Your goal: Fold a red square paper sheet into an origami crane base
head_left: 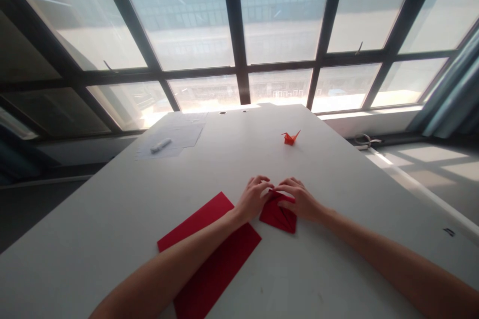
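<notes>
A folded piece of red paper (277,218) lies on the white table between my two hands. My left hand (257,194) is at its upper left edge, fingers bent and closed on the paper near its top corner. From the other side my right hand (299,198) grips the paper's upper right, the thumb on top and the fingertips near those of my left hand. Creases run across the visible face of the folded paper. Under my left forearm is a larger red sheet or stack of red paper (220,264), partly hidden by the arm.
An orange-red paper crane (290,138) stands farther back on the table (239,159). At the back left, white sheets (190,134) lie with a whitish rolled object (160,146) on them. Large windows rise beyond the table; a small dark item (448,232) lies at the right.
</notes>
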The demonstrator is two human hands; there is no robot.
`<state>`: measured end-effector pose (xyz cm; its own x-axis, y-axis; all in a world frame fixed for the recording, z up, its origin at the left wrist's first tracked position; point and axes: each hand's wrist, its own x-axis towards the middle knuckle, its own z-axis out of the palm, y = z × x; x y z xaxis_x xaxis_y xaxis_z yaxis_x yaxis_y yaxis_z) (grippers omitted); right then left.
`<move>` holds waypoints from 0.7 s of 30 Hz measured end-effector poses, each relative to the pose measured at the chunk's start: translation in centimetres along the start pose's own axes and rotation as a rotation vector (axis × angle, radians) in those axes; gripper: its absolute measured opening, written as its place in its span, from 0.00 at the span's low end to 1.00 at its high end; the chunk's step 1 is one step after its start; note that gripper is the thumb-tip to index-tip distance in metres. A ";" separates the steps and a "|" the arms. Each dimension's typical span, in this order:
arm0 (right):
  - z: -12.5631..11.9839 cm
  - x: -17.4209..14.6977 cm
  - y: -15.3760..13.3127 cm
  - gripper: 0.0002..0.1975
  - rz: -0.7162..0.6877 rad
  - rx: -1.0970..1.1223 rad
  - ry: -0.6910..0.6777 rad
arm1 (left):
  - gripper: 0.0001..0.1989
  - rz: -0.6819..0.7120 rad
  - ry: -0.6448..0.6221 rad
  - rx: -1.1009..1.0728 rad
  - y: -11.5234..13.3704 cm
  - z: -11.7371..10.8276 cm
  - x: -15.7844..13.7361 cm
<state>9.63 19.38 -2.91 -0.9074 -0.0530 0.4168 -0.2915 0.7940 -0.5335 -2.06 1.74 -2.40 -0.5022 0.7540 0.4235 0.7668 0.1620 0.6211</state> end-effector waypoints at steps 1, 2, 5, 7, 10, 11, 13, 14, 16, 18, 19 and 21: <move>0.1 0.0 0.1 0.16 0.004 -0.015 -0.016 | 0.09 0.030 0.028 0.049 0.0 -0.1 0.0; 0.2 0.0 0.2 0.16 0.005 -0.029 -0.032 | 0.10 0.060 0.039 0.075 0.2 -0.3 0.0; 0.2 0.1 0.3 0.13 0.019 -0.063 -0.049 | 0.12 0.160 -0.032 0.088 0.9 -0.8 -0.1; 0.2 0.1 0.2 0.11 0.050 -0.084 -0.034 | 0.11 0.201 -0.090 0.124 1.3 -1.0 -0.2; 0.3 0.1 0.0 0.08 0.080 -0.093 -0.012 | 0.10 0.202 -0.156 0.194 1.5 -1.0 -0.4; 0.3 0.1 0.0 0.08 0.082 -0.079 -0.005 | 0.12 0.194 -0.174 0.203 1.5 -1.0 -0.5; 0.2 0.1 0.2 0.08 0.104 -0.028 0.041 | 0.17 0.184 -0.203 0.213 1.4 -1.0 -0.5; 0.1 0.2 0.6 0.08 0.130 -0.003 0.084 | 0.17 0.184 -0.214 0.217 1.3 -1.1 -0.5; -0.3 0.8 1.9 0.09 0.204 0.015 0.196 | 0.14 0.185 -0.232 0.221 1.1 -1.2 -0.4; -1.2 1.9 3.9 0.10 0.262 -0.049 0.298 | 0.12 0.181 -0.245 0.202 0.9 -1.3 -0.2; -1.7 2.8 5.1 0.10 0.264 -0.111 0.336 | 0.12 0.177 -0.249 0.184 0.8 -1.3 -0.1; -2.8 5.1 8.0 0.14 0.239 -0.244 0.377 | 0.11 0.164 -0.254 0.144 0.7 -1.2 0.1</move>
<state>3.55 27.09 -3.02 -0.7548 0.3337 0.5648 0.0309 0.8781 -0.4775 -2.04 1.11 -1.15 -0.2657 0.9090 0.3212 0.8867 0.0997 0.4514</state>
